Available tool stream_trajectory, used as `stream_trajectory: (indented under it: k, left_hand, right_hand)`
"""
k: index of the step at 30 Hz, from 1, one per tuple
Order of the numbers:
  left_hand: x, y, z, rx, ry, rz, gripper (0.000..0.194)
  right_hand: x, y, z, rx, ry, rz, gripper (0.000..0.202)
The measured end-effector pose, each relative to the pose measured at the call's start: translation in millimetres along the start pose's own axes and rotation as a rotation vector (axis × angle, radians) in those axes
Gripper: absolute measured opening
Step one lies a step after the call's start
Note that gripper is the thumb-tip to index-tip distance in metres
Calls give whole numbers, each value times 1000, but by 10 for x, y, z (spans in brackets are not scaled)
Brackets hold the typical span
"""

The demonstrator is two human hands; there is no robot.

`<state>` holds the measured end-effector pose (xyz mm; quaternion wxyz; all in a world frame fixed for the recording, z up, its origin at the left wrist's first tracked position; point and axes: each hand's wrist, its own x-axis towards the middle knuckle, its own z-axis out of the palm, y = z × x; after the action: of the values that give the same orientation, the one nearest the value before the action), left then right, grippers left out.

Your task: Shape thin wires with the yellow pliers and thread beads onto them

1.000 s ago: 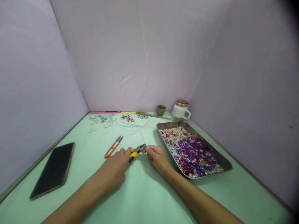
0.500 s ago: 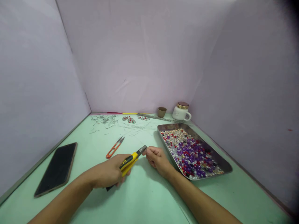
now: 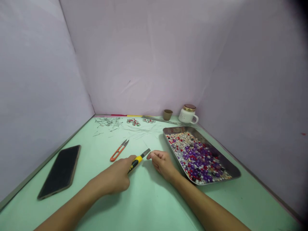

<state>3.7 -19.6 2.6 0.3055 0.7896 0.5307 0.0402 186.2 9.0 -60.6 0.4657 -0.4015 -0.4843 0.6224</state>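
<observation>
Left of the tray (image 3: 227, 160), pliers (image 3: 138, 159) are gripped in the left hand (image 3: 117, 176), near the curled right hand (image 3: 163, 163), its contents indiscernible; fingertips are best held clear of the jaws.

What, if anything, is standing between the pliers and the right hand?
Nothing visible stands between the pliers, held in the left hand, and the right hand. The orange snips lie to the left, the bead tray to the right.
</observation>
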Motion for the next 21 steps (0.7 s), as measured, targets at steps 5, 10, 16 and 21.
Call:
stream_trajectory:
  k: [5,10,16,21]
  left_hand:
    - [39,176,230,470,135,-151,65]
    - [61,183,309,431,178,-169,65]
    - [29,5,50,-435,-131,-43,30]
    - [47,-115,103,-922,-287,-51,33]
  right_hand:
    - [64,71,18,-69,82,-14,25]
    - [53,33,16,-42,79,17,27]
    - [5,-14,-22,21,-45,-50,28]
    - [16,8,-18,-19,-66,-59,28]
